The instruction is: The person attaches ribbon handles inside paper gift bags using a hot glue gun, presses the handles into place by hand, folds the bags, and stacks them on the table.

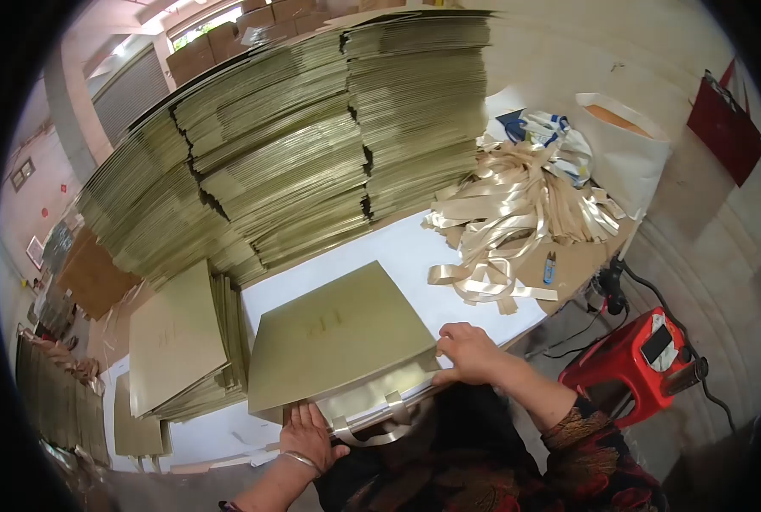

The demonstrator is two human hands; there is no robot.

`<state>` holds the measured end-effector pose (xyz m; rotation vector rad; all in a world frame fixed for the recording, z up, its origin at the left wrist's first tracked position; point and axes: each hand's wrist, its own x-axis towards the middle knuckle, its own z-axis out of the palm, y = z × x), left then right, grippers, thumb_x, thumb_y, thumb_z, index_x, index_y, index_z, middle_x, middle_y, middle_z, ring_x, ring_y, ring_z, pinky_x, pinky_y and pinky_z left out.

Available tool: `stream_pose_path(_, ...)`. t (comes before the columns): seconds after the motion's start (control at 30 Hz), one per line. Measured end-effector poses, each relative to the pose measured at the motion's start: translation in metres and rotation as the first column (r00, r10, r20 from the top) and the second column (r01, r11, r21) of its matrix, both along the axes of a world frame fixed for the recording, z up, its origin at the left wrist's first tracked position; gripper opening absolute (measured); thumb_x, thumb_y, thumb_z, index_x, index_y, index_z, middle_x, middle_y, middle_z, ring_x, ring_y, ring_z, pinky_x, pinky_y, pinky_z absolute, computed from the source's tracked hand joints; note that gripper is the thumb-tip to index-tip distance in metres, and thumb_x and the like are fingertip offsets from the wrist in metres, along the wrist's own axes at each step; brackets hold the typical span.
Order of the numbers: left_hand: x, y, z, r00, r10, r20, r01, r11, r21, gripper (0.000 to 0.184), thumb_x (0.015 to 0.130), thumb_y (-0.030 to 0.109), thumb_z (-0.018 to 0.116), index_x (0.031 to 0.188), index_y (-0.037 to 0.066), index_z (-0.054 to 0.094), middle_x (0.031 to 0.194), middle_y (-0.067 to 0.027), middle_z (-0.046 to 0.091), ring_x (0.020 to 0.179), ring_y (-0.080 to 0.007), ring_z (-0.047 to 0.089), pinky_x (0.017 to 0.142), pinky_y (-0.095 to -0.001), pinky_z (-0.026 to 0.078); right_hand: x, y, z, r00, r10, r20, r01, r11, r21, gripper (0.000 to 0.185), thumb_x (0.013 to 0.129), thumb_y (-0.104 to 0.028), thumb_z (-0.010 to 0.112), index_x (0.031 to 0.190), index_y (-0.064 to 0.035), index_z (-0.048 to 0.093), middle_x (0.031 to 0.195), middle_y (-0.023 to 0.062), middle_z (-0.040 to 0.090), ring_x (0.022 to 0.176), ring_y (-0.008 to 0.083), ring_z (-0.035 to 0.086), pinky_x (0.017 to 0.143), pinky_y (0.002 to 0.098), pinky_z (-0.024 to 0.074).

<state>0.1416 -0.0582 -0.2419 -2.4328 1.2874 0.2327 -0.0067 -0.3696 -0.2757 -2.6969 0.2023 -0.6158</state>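
- Dark clothing [474, 435] fills the space below and between the hands, patterned at the sleeves; the lower edge of view cuts it off.
- Left hand [306, 433] lies palm down with fingers together and thumb apart, at the near left edge of a green bag [342, 333]; whether its fingertips slip under the top panel is hard to tell.
- Right hand [474, 354] is bent round the near right corner of the bag, thumb and fingers narrowly parted; the grip's underside is hidden.
- The bag lies flat on the table [415, 256], between and beyond the hands; its pale lower part is mostly covered by the top panel.
- A ribbon handle [382, 439] loops between the hands, its lower part hard to make out against the clothing.
- Left of the left hand, overlapping green sheets [176, 341] hide one another.
- Beyond both hands, tall stacks [312, 145] block the background.
- Beyond the right hand lie tangled ribbons [525, 196], snips [549, 268] and a blue-and-white wrapper [560, 141], its print unreadable.
- Right of the right hand, a phone [656, 344] rests on a red stool [619, 367].
- Dark marks on the bag's panel cannot be read.
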Motion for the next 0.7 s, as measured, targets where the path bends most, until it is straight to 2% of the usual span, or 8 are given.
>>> stream_pose_path(0.1,-0.008,-0.024,0.009,0.991,-0.132,-0.027,0.117,0.941,-0.319,0.096,0.073,0.059,0.068,0.132,-0.010,0.037,0.135,-0.0270,0.042,0.130,-0.0410,0.038,0.107,-0.0455,0.033,-0.035,-0.040,0.036,0.982,-0.095,-0.164,0.141,0.943,0.301,0.022,0.081,-0.023,0.065,0.089,-0.0030,0.067,0.105,0.0183,0.063,0.101,0.0345,0.058,0.087,0.0425,0.0469)
stream_pose_path(0.23,-0.032,-0.071,-0.002,0.904,-0.155,-0.399,-0.177,0.713,-0.678,0.080,0.081,0.049,0.067,0.130,-0.008,0.040,0.111,-0.0278,0.058,0.103,-0.0372,0.058,0.092,-0.0437,0.044,-0.066,-0.121,0.029,0.794,-0.593,-0.135,0.604,0.795,0.057,0.024,0.078,-0.020,0.068,0.094,-0.0018,0.066,0.091,0.0195,0.065,0.093,0.0343,0.062,0.083,0.0423,0.0495)
stream_pose_path(0.33,-0.040,-0.106,-0.012,0.565,-0.108,-0.818,-0.677,0.506,-0.535,0.063,0.088,0.043,0.060,0.125,-0.008,0.048,0.103,-0.0268,0.060,0.100,-0.0335,0.059,0.088,-0.0409,0.046,-0.073,-0.152,0.006,0.784,-0.601,-0.153,0.566,0.794,-0.223,0.026,0.075,-0.021,0.070,0.092,-0.0021,0.066,0.088,0.0203,0.065,0.087,0.0352,0.063,0.081,0.0441,0.0496)
stream_pose_path(0.47,-0.030,-0.129,-0.033,0.478,-0.170,-0.862,-0.813,0.286,-0.507,0.054,0.094,0.041,0.053,0.118,-0.006,0.055,0.097,-0.0210,0.063,0.091,-0.0284,0.060,0.083,-0.0394,0.046,-0.070,-0.173,-0.010,0.782,-0.583,-0.219,0.539,0.810,-0.233,0.027,0.073,-0.024,0.071,0.090,-0.0027,0.066,0.085,0.0210,0.065,0.082,0.0374,0.063,0.080,0.0444,0.0503)
stream_pose_path(0.53,-0.018,-0.136,-0.049,0.640,-0.171,-0.749,-0.740,0.128,-0.661,0.045,0.093,0.036,0.052,0.104,-0.007,0.059,0.082,-0.0141,0.063,0.076,-0.0257,0.059,0.072,-0.0393,0.046,-0.061,-0.175,0.006,0.721,-0.563,-0.403,0.601,0.798,-0.041,0.022,0.077,-0.021,0.066,0.089,-0.0024,0.065,0.084,0.0210,0.065,0.081,0.0397,0.062,0.080,0.0423,0.0506)
stream_pose_path(0.6,-0.006,-0.135,-0.045,0.716,-0.160,-0.680,-0.682,0.048,-0.730,0.042,0.093,0.033,0.051,0.097,-0.008,0.061,0.074,-0.0106,0.063,0.068,-0.0244,0.058,0.066,-0.0392,0.046,-0.051,-0.182,0.025,0.825,-0.542,-0.161,0.546,0.838,-0.023,0.014,0.082,-0.017,0.058,0.083,-0.0033,0.062,0.072,0.0175,0.063,0.065,0.0346,0.062,0.065,0.0428,0.0529)
stream_pose_path(0.67,0.010,-0.132,-0.027,0.739,-0.182,-0.649,-0.585,0.305,-0.752,0.029,0.090,0.021,0.052,0.099,-0.005,0.059,0.095,-0.0098,0.063,0.091,-0.0218,0.061,0.078,-0.0360,0.051,-0.023,-0.184,0.094,0.865,-0.424,-0.268,0.462,0.465,0.756,0.011,0.083,-0.014,0.054,0.078,-0.0040,0.055,0.063,0.0106,0.053,0.050,0.0247,0.052,0.044,0.0430,0.0468)
stream_pose_path(0.7,0.012,-0.137,-0.012,0.739,-0.182,-0.649,-0.584,0.306,-0.752,0.029,0.090,0.021,0.052,0.099,-0.005,0.059,0.095,-0.0098,0.063,0.091,-0.0218,0.061,0.078,-0.0360,0.051,-0.003,-0.178,0.121,0.880,-0.475,-0.010,0.196,0.343,0.919,0.016,0.087,-0.013,0.050,0.073,-0.0062,0.049,0.059,0.0054,0.045,0.043,0.0170,0.041,0.033,0.0381,0.0353)
